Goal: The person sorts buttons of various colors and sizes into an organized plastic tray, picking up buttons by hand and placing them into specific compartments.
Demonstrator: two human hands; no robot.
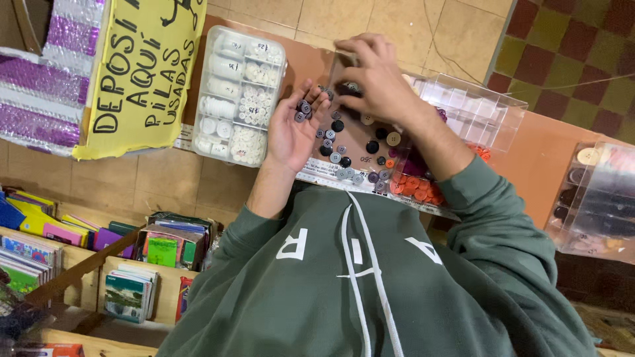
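Observation:
My left hand [294, 129] is turned palm up over the counter and cups several small grey buttons [303, 110]. My right hand [374, 76] reaches further out, its fingers bent down onto dark buttons beside the left fingertips. The fingers hide whether they pinch one. Several loose grey, black and cream buttons [350, 149] lie scattered on the brown counter [536, 158] below both hands. Both arms wear green hoodie sleeves.
A clear compartment box of white buttons [241, 92] stands left of my hands. An open clear box [476, 109] holds orange and purple buttons [417, 185]. Another clear box with dark buttons [598, 198] is far right. A yellow hand-lettered sign [142, 66], purple bubble wrap [40, 86] and shelves of booklets [126, 291] are at left.

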